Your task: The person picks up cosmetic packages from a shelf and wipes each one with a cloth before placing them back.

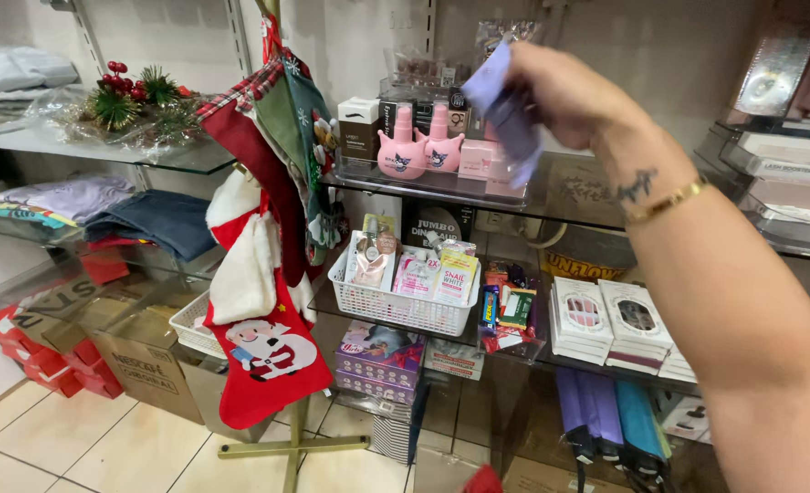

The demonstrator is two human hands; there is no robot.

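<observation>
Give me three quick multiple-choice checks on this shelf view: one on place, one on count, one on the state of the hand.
1. Where does the white basket sit?
A. on the floor
B. on the glass shelf below the pink bottles
C. on the top left shelf

2. How many pink bottles stand side by side?
A. two
B. four
C. five

3. What is the right hand doing?
A. resting empty
B. gripping a stocking
C. holding a lilac packet

Answers: 1 B, the basket rests one shelf lower; 2 A, a pair shows; 3 C, fingers close around the blurred packet.
</observation>
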